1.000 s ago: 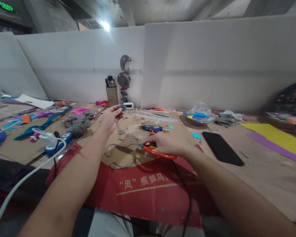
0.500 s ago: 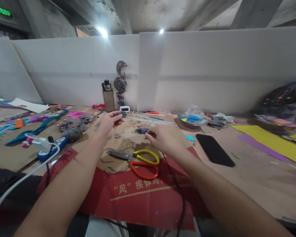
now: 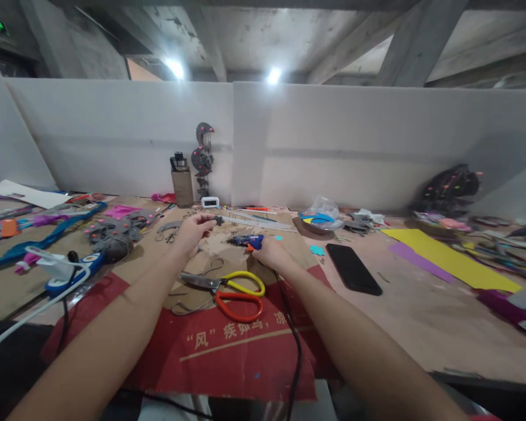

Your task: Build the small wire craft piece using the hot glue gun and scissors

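Note:
Between the fingertips of my left hand [image 3: 196, 229] is a small dark grey piece [image 3: 219, 220], held above the brown cardboard [image 3: 153, 257]. My right hand [image 3: 268, 252] is closed around a blue tool [image 3: 251, 240], probably a glue gun, whose nozzle points left toward my left hand. A black cord [image 3: 293, 339] runs from it down over the red printed sheet [image 3: 228, 368]. Scissors [image 3: 221, 285] with one yellow and one red handle lie nearer to me, between my forearms, beside grey strings [image 3: 188, 307].
A bottle [image 3: 183, 186] and a small white clock [image 3: 210, 202] stand at the back. To the right are a black phone [image 3: 353, 269], a bowl [image 3: 318, 226] and yellow sheet [image 3: 447, 257]. A blue power strip [image 3: 76, 273] and grey decorated pieces [image 3: 114, 231] lie left.
The view has shifted right and tilted up. The blue tool has come up off the work surface in my right hand. My left hand still holds the small grey piece.

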`<act>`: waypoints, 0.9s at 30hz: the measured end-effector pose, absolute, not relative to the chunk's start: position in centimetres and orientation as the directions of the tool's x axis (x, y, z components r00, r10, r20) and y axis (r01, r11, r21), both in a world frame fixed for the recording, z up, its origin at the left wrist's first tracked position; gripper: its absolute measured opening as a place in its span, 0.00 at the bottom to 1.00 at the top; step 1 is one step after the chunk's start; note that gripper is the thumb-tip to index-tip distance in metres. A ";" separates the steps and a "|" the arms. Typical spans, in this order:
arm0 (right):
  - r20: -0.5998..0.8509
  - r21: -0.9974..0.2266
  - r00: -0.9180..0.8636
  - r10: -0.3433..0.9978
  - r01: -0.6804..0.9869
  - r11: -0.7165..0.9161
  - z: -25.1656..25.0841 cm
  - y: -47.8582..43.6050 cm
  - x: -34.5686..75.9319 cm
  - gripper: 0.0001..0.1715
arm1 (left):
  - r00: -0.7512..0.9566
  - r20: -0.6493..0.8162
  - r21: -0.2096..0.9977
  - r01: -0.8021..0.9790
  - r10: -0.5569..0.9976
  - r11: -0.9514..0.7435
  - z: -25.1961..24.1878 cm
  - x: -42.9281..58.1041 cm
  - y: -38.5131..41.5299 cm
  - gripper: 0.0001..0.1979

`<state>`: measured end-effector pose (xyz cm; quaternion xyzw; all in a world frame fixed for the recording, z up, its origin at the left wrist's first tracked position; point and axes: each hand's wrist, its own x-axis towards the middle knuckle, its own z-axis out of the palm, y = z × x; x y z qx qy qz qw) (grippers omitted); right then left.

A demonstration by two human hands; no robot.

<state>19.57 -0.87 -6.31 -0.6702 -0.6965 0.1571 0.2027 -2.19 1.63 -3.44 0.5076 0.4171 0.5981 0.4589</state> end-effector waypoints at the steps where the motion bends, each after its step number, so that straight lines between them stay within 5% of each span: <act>1: 0.065 -0.514 -0.012 0.998 0.857 0.044 -6.2 -0.8 19.9 0.12 | -0.061 0.209 0.964 -0.158 0.976 -0.216 -3.3 -2.1 1.7 0.13; 6: 0.107 -0.724 0.106 0.989 0.690 0.005 -5.2 -0.5 21.3 0.14 | -0.012 0.154 0.942 -0.300 0.988 -0.150 -1.0 -1.2 1.9 0.10; 9: 0.181 -0.913 0.174 0.968 0.395 0.100 -4.4 -0.3 21.6 0.15 | -0.034 0.101 0.928 -0.356 0.994 -0.107 0.4 -0.5 1.9 0.09; 13: 0.272 -0.962 0.137 0.952 0.067 0.265 -3.2 -1.2 21.0 0.17 | -0.037 0.048 0.883 -0.466 0.998 -0.060 0.1 0.1 1.6 0.05; 27: 0.472 -0.832 -0.060 0.879 0.297 0.468 -4.3 -4.6 17.8 0.18 | -0.078 0.004 0.876 -0.481 0.997 -0.041 -2.5 -1.0 1.4 0.05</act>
